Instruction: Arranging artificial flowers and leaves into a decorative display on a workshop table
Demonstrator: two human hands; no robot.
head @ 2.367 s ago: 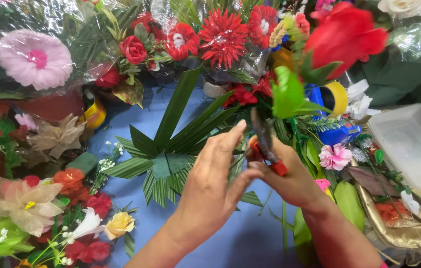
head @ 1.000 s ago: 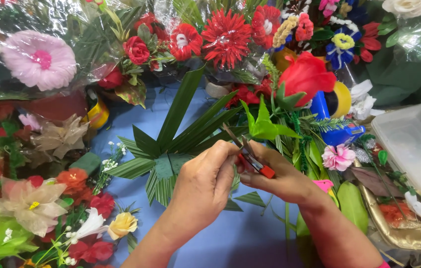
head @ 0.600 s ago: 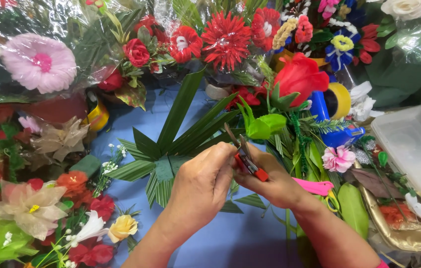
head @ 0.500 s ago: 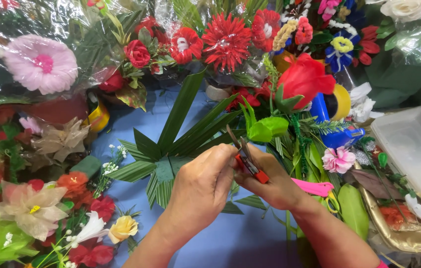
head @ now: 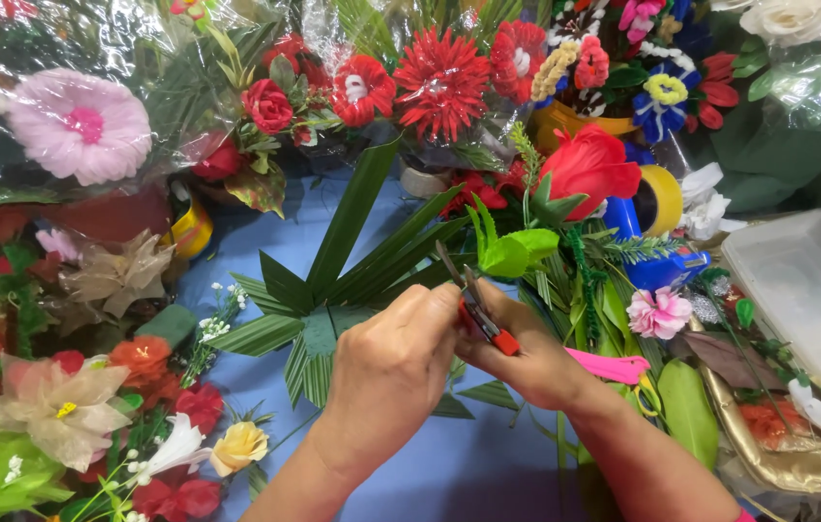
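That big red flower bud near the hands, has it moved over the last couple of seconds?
Yes. The red flower bud has dropped down and to the left; it now sits beside the yellow tape roll, no longer well above it.

Your two hands come into view from the bottom edge on bare forearms. No sleeve covers either forearm as far as the picture shows. Your left hand wears no glove, ring or band, and its wrist carries no watch or bracelet. Your right hand is just as bare, with no ring or glove to be seen. At the very bottom right corner a thin sliver of pink shows against your right arm; what it is cannot be told.
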